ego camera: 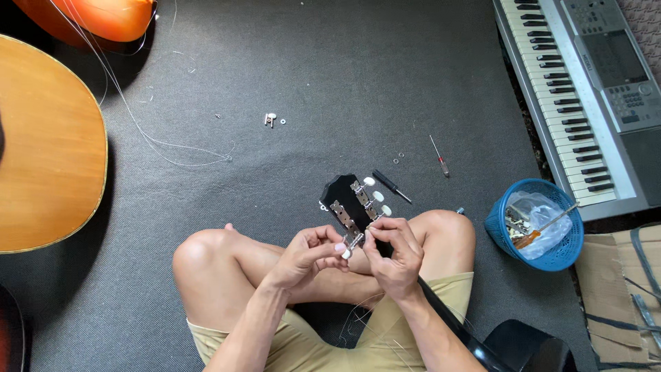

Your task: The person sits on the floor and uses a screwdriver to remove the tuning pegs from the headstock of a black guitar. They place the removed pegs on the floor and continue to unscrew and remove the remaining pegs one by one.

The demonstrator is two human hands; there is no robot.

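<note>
We see 1 screen: the small display (615, 58) on the electronic keyboard (578, 103) at the upper right, a dark grey rectangle set in the silver control panel, above a cluster of grey buttons. For packaging, we find a crumpled clear plastic bag (540, 217) inside the round blue basket (533, 224) just below the keyboard, and a flattened piece of brown cardboard (609, 289) lying on the floor at the lower right corner, beside the basket.
</note>
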